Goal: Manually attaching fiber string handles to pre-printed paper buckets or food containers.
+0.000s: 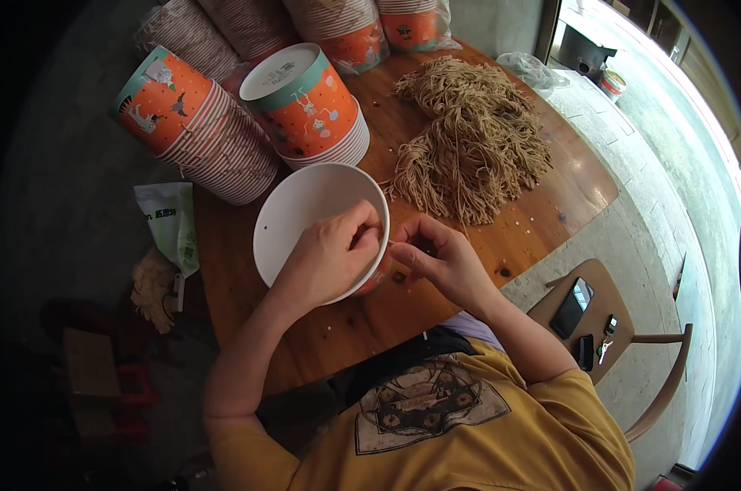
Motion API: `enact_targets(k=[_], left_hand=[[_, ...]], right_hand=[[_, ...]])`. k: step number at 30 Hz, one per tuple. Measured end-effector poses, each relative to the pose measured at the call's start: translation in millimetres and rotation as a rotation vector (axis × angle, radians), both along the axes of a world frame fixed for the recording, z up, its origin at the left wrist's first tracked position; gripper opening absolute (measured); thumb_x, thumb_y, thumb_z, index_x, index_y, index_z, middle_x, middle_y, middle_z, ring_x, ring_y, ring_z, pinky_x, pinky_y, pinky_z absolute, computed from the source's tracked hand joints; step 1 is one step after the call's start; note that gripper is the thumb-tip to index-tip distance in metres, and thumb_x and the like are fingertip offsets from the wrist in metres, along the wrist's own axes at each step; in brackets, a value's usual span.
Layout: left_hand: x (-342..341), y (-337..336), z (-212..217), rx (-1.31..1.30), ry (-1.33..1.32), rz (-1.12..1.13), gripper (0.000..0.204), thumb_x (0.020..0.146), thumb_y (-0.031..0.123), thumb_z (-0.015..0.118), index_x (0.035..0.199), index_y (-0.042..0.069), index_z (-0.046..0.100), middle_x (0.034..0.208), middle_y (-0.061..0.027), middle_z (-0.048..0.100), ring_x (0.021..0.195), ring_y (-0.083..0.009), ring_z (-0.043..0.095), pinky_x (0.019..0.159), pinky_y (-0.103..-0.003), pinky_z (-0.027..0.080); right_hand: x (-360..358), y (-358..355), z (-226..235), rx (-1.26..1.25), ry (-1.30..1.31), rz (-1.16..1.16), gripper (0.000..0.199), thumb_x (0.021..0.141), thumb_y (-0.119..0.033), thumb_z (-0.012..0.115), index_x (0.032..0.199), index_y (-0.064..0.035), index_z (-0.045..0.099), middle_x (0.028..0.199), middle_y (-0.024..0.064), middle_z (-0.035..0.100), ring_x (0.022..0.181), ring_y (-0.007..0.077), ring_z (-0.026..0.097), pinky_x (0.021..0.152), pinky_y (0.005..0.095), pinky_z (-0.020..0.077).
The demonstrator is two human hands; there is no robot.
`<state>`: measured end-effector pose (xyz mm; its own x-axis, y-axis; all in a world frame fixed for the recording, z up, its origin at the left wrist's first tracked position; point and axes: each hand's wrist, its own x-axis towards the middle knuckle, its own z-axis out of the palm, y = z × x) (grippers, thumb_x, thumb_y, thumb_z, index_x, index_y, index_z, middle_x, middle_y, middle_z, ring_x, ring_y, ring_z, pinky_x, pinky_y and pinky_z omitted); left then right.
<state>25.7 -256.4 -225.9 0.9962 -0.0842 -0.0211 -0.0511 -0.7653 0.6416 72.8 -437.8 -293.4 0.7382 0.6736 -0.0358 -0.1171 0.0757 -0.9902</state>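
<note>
A white-lined paper bucket [293, 200] lies tilted on the wooden table, its mouth toward me. My left hand [338, 250] reaches into the mouth, fingers curled closed against the right-hand wall; what they grip is hidden. Just outside that wall, my right hand [436, 258] pinches thumb and forefinger on what looks like a thin tan cord at the bucket's side. Beyond my right hand lies a big heap of loose tan cords [473, 147]. Behind the bucket, an upside-down stack of orange and green paper buckets [317, 114] stands beside a leaning stack [178, 106] with cords hanging on it.
More bagged bucket stacks [338, 33] line the table's [550, 200] back edge. A green and white packet [170, 217] hangs off its left side. At right stands a wooden chair [599, 282] holding a phone [572, 307], keys [606, 350] and a small black case [586, 352].
</note>
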Motion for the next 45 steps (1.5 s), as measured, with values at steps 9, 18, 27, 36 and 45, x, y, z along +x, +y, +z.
enact_targets(k=[9,18,27,36,45], left_hand=[[-1,13,11,-0.353,-0.124,0.094,0.004,0.089,0.006,0.052,0.09,0.002,0.052,0.077,-0.0021,0.052,0.069,-0.0074,0.049,0.065,-0.025,0.045],[-4,2,2,-0.798,0.095,0.118,0.02,0.091,0.007,0.055,0.109,0.0,0.051,0.101,-0.0051,0.058,0.093,-0.0105,0.057,0.084,-0.025,0.047],[-1,1,-5,-0.969,0.251,0.175,0.01,0.092,0.011,0.06,0.099,0.005,0.056,0.091,-0.0006,0.058,0.081,-0.006,0.051,0.073,-0.021,0.042],[3,-3,-3,-1.069,0.191,0.171,0.009,0.092,0.012,0.06,0.096,0.006,0.057,0.087,-0.0004,0.062,0.072,-0.0046,0.05,0.067,-0.02,0.042],[10,-4,-5,-1.058,0.291,-0.017,0.019,0.094,0.013,0.057,0.107,0.001,0.061,0.088,0.0007,0.057,0.075,-0.0044,0.05,0.07,-0.019,0.042]], right_hand=[[15,-5,23,-0.011,-0.426,-0.146,0.023,0.09,-0.018,0.065,0.106,-0.0038,0.057,0.078,-0.0034,0.05,0.066,0.0024,0.045,0.054,0.0193,0.0393],[29,22,26,0.158,-0.221,0.01,0.012,0.09,-0.015,0.065,0.091,-0.003,0.061,0.084,-0.0055,0.057,0.075,0.0007,0.048,0.065,0.0183,0.0404],[30,5,46,-0.009,-0.115,0.13,0.016,0.093,-0.021,0.06,0.104,-0.0103,0.055,0.083,-0.0032,0.057,0.074,0.0031,0.051,0.061,0.0186,0.0406],[56,-8,101,-0.111,-0.532,0.49,0.014,0.088,-0.009,0.063,0.099,-0.004,0.057,0.085,-0.0005,0.061,0.075,0.0042,0.055,0.064,0.0226,0.0464],[89,27,87,-0.133,-0.761,0.398,0.011,0.09,-0.008,0.061,0.099,-0.0032,0.059,0.086,0.0009,0.063,0.079,0.0063,0.058,0.071,0.0243,0.048]])
